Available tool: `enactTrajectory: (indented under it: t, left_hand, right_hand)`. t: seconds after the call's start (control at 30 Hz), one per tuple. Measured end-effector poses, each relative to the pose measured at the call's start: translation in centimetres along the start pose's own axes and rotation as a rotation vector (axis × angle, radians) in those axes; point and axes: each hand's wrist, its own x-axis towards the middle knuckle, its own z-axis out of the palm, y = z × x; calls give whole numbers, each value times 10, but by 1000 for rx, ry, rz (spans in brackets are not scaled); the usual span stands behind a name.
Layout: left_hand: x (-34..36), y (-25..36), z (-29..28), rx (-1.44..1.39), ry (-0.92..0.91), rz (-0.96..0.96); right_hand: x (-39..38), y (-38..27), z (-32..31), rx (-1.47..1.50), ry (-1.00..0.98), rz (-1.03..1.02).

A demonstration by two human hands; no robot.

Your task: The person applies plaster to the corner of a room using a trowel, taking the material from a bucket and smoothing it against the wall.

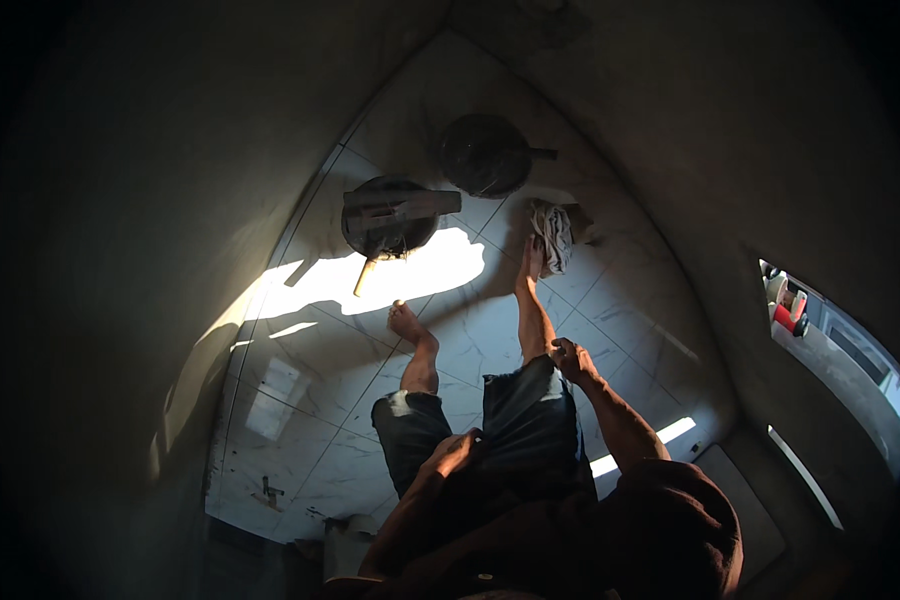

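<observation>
My left hand [452,453] rests low on the left side of my dark shorts [515,420], between my thighs, its fingers curled; what they hold, if anything, is hidden. My right hand [572,362] is at my right knee with bent fingers, touching the leg; anything within them is too small to make out. My bare right foot [532,255] lies against a crumpled light cloth [552,238] on the tiled floor [615,360]. My bare left foot [405,322] is beside a sunlit patch.
A dark round pan [380,235], crossed by a flat bar, and another [480,150] lie ahead. Curved walls [140,250] surround the floor. A small tool [270,490] lies lower left. A low opening [835,350] at right shows a red object [790,312].
</observation>
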Motion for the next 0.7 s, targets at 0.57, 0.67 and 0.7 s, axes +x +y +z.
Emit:
enactTrajectory:
  t: [0.57, 0.67, 0.7]
  left_hand:
    - [212, 133, -15, -710, 598, -32]
    - [272, 88, -64, -589, 706, 87]
    - [272, 110, -104, -437, 706, 40]
  right_hand:
    - [371, -8, -100, -41, -23, -361]
    - [419, -5, -99, -56, 4, -252]
    - [434, 1, -93, -24, -25, -202]
